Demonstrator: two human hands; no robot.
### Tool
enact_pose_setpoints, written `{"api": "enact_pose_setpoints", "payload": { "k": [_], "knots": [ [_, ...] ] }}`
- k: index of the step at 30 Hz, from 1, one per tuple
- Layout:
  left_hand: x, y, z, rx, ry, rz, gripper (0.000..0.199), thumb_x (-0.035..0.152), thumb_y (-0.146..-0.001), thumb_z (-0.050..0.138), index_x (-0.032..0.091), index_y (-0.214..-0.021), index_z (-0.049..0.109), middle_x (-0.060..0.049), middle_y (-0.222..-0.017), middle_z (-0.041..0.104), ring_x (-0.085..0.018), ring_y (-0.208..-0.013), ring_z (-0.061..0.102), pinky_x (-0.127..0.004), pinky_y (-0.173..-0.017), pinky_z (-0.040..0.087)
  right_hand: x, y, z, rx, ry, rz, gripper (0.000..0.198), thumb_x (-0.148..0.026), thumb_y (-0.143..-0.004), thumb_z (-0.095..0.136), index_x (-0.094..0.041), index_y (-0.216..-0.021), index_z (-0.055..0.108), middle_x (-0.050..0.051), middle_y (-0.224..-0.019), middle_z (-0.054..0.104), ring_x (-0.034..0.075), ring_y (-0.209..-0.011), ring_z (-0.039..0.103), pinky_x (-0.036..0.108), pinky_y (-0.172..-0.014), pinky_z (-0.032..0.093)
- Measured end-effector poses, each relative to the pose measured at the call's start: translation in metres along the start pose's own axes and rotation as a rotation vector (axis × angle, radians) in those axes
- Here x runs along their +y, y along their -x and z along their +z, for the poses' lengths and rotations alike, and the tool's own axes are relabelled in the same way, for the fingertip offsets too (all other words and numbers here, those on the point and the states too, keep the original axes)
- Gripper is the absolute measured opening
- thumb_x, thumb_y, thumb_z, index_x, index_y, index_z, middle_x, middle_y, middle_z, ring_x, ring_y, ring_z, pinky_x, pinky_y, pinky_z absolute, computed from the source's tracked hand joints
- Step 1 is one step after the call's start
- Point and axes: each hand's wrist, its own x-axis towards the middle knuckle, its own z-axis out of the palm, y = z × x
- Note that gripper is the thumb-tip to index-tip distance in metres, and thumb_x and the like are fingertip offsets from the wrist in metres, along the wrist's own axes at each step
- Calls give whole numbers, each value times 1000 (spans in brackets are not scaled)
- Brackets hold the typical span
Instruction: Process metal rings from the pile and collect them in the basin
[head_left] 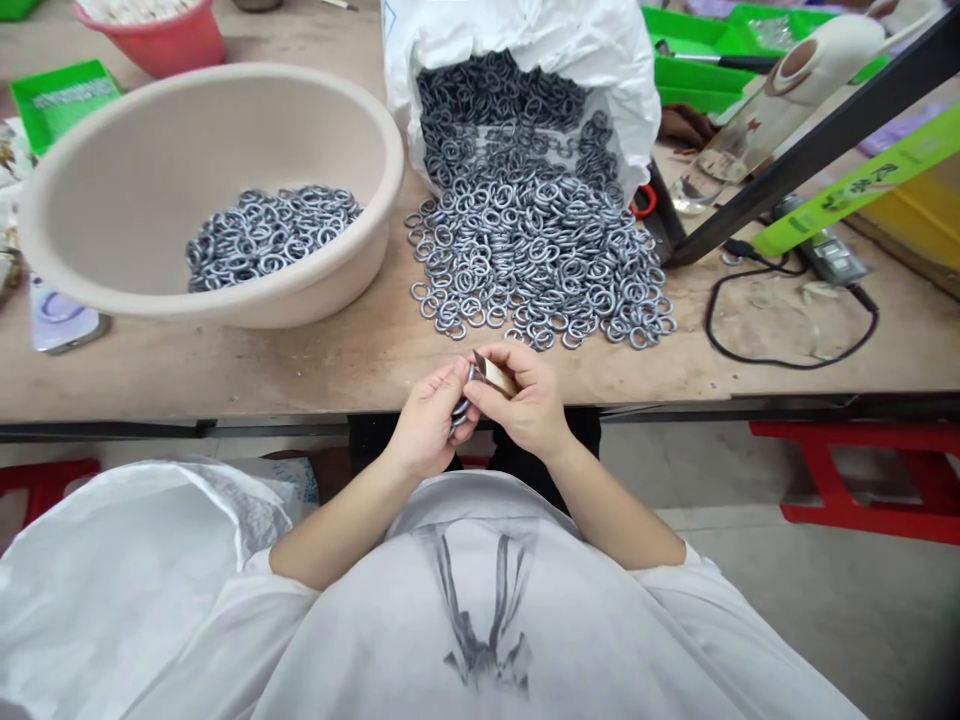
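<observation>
The left hand (429, 420) and right hand (529, 405) meet just off the near edge of the bench (300, 365), fingers touching. The left is curled shut around a few grey rings (460, 408); the right pinches a small flat tan tool (495, 374), whose long axis slants up-left toward the rings. Straight ahead, near both hands, lies the pile (536, 260) spilling from a white bag (525, 40). The basin (90, 260), partly filled with rings, stands forward and to the left, nearer the left hand.
</observation>
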Motion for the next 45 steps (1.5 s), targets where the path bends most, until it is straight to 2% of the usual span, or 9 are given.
{"api": "enact_pose_setpoints", "payload": {
  "k": [5,10,14,21,29,32,38,41,45],
  "knots": [
    [-1,1,2,43,9,34,49,58,-73,75,16,-66,51,6,-50,46,-2,-38,34,-12,-33,22,-1,0,-1,113,62,18,28,-47,-92,57,-20,-87,64,0,-75,60,14,-68,55,28,-67,45],
    [-1,-1,1,103,41,79,50,57,-73,75,16,-64,49,8,-49,42,-2,-37,33,-13,-33,23,-9,8,-7,-35,412,-211,43,-54,-93,55,-19,-67,54,-1,-63,50,12,-61,45,27,-59,34],
    [-3,-1,2,106,50,78,49,57,-76,74,16,-65,49,9,-48,39,-1,-35,30,-14,-33,22,-11,12,-6,-66,578,-259,49,-56,-95,49,-20,-62,46,-1,-60,44,12,-57,39,28,-56,29],
    [-1,0,-1,89,35,61,48,55,-72,78,16,-66,49,9,-48,39,-2,-37,30,-13,-34,22,-10,14,-3,-79,489,-203,49,-51,-95,53,-20,-59,39,-3,-57,41,10,-54,35,27,-55,25],
    [0,3,-5,19,51,-46,48,54,-73,77,16,-67,49,7,-48,45,-1,-36,32,-12,-35,22,0,3,-10,31,433,62,45,-52,-94,52,-20,-63,51,-3,-59,48,12,-57,43,26,-58,30],
    [1,8,-8,-9,33,-44,47,53,-76,76,15,-66,49,6,-51,48,-1,-38,34,-12,-37,26,8,-15,-29,188,626,135,42,-52,-94,52,-21,-66,53,-1,-61,51,15,-60,46,27,-59,31],
    [11,5,-13,39,27,37,37,46,-75,77,13,-86,64,2,-63,60,-2,-38,41,-15,-35,26,14,-33,-39,60,1033,145,15,-32,-88,63,-18,-86,69,10,-87,66,24,-79,58,32,-66,36],
    [15,3,-13,78,34,49,33,41,-74,78,14,-89,64,2,-67,62,-3,-40,44,-15,-35,25,9,-31,-35,111,858,111,14,-28,-89,58,-19,-85,67,8,-87,65,22,-80,58,32,-68,39],
    [10,2,-9,101,37,31,39,51,-76,75,16,-78,57,2,-67,60,-4,-41,46,-15,-34,25,-5,-15,-19,96,165,157,26,-45,-90,59,-20,-82,59,-1,-69,56,12,-60,49,26,-57,39]
  ]
}}
